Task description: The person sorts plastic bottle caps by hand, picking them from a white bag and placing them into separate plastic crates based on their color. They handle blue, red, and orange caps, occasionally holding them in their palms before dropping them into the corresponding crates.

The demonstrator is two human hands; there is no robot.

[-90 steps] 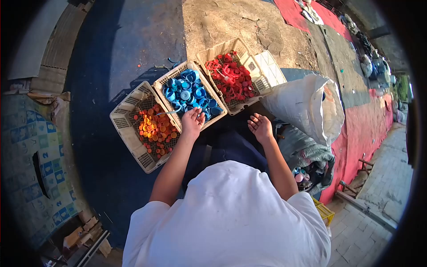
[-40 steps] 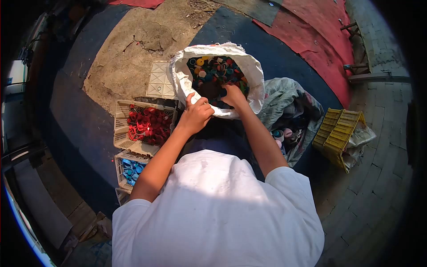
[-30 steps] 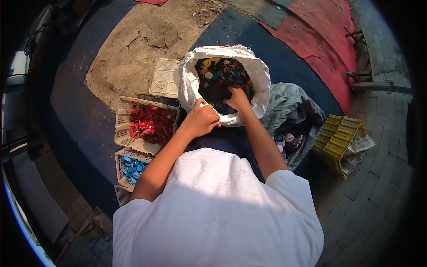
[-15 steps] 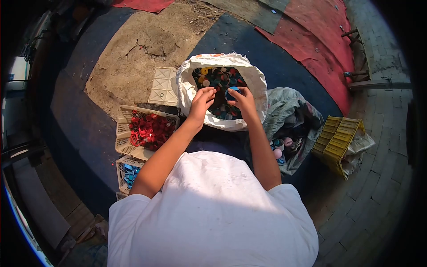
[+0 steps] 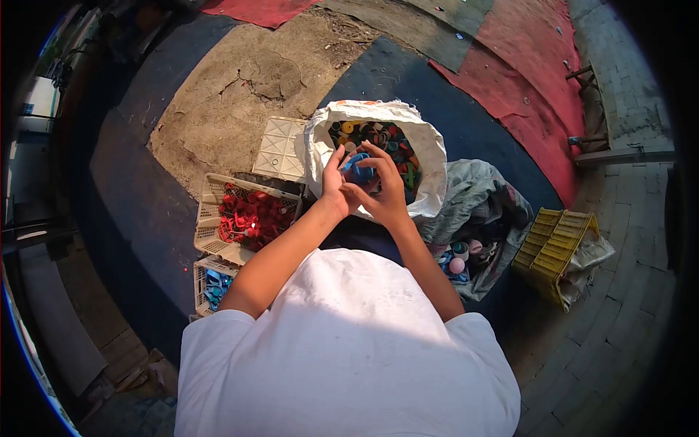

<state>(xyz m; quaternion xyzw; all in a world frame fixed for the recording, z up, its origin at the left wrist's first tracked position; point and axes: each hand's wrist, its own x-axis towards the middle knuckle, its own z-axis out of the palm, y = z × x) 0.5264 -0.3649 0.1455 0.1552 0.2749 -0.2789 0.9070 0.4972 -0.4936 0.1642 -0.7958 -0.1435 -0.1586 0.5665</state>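
Over the mouth of a white woven sack [image 5: 429, 149], my two hands are close together around a blue plastic cap [image 5: 358, 170]. My left hand [image 5: 335, 183] curves along the cap's left side, its thumb side up. From the right, my right hand [image 5: 386, 182] bends its fingers over the cap, its lower part resting against the left hand. Beneath them the sack holds many mixed plastic caps [image 5: 402, 149] in green, red, yellow and dark colours.
To the left stand a crate of red plastic pieces [image 5: 251, 218] and a crate of blue pieces [image 5: 215, 285], with a cream crate [image 5: 277, 149] behind. A grey-green sack [image 5: 466, 178] with pink items lies right, beside a yellow crate [image 5: 550, 244].
My hands have come together, the right moving left with the blue cap until the left hand closes round it too. The whole view has shifted slightly.
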